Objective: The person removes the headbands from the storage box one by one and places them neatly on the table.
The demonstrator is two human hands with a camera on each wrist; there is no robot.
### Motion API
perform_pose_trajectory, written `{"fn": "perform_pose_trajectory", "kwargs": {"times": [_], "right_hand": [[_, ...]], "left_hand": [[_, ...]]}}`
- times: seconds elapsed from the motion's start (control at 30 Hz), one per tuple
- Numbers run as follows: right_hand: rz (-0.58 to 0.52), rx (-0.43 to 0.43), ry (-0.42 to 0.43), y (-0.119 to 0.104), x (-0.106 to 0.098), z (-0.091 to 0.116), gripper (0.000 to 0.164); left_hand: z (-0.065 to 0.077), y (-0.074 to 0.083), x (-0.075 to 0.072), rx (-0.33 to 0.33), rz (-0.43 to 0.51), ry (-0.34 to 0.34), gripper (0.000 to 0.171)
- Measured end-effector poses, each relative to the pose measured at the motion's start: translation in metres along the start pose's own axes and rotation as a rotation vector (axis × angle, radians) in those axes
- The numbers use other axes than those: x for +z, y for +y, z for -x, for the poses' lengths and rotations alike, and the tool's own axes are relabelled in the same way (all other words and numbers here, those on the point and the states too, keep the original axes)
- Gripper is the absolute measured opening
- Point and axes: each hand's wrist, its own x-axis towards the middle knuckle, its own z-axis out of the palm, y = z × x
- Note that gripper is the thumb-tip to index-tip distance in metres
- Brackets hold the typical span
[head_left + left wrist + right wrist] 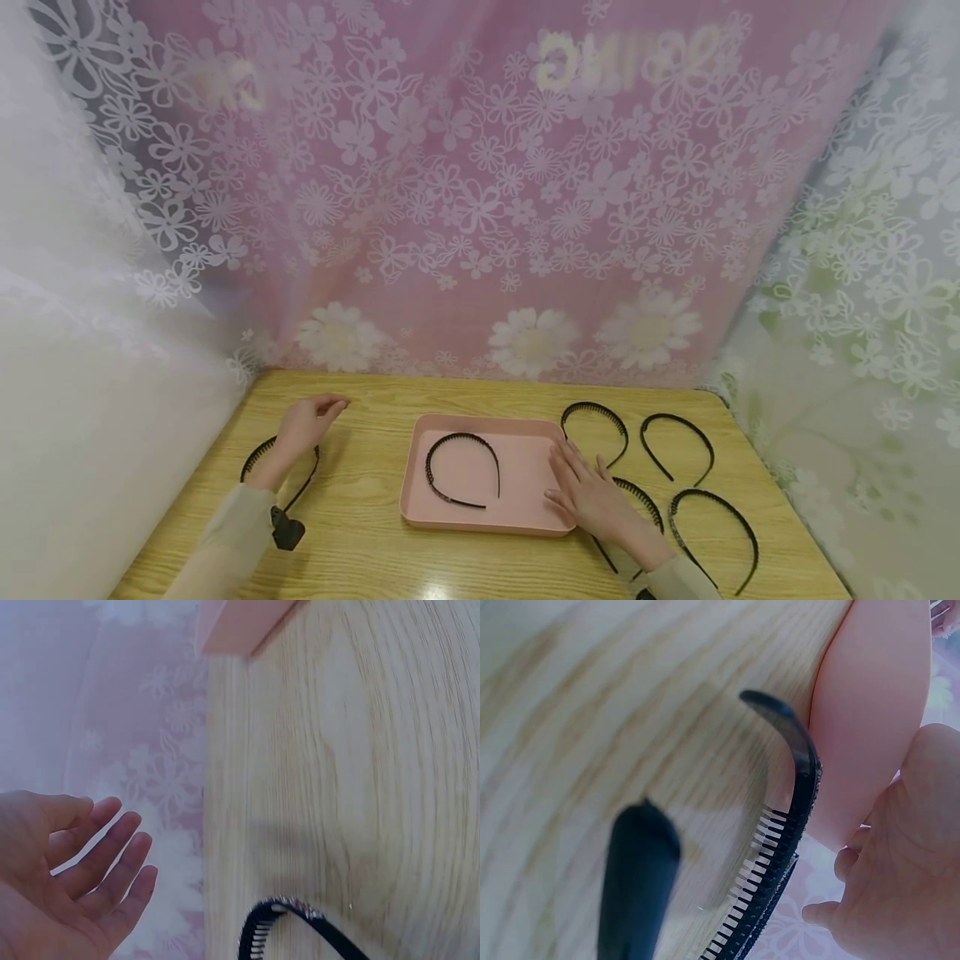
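My left hand (306, 429) hovers above a black toothed headband (258, 451) on the left of the table, fingers loosely bent and holding nothing. The left wrist view shows the same hand (79, 881) beyond a headband (281, 904) with a glittery top. My right hand (592, 500) lies at the right end of a pink tray (525, 471), its straight fingers over the rim. In the right wrist view its fingers meet the tray wall (870, 712). Inside the tray, on its left half, lies one black headband (461, 436).
Several more black headbands lie right of the tray, among them one at the back (678, 418), one in front (720, 497) and one partly under my right wrist (639, 493). A pink flowered curtain (480, 208) hangs behind the wooden table (360, 517); pale sheets flank it.
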Motion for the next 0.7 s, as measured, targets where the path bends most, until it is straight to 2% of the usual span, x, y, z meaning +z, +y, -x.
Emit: {"fn": "perform_pose_trajectory", "kwargs": {"times": [0.13,0.43,0.6,0.7], "right_hand": [[-0.037,-0.010,0.005,-0.002,-0.003,0.001,0.067],[-0.028,-0.007,0.003,0.000,-0.001,0.001,0.069],[0.030,-0.010,0.012,0.006,0.006,0.000,0.070],[0.028,-0.005,0.023,0.008,0.008,0.000,0.069]], "left_hand": [[-0.001,0.010,0.004,-0.012,0.044,-0.029,0.031],[0.001,0.034,0.018,-0.016,0.194,-0.079,0.027],[0.002,0.042,0.028,-0.020,0.229,-0.114,0.026],[0.004,0.047,0.035,-0.022,0.248,-0.128,0.024]]}}
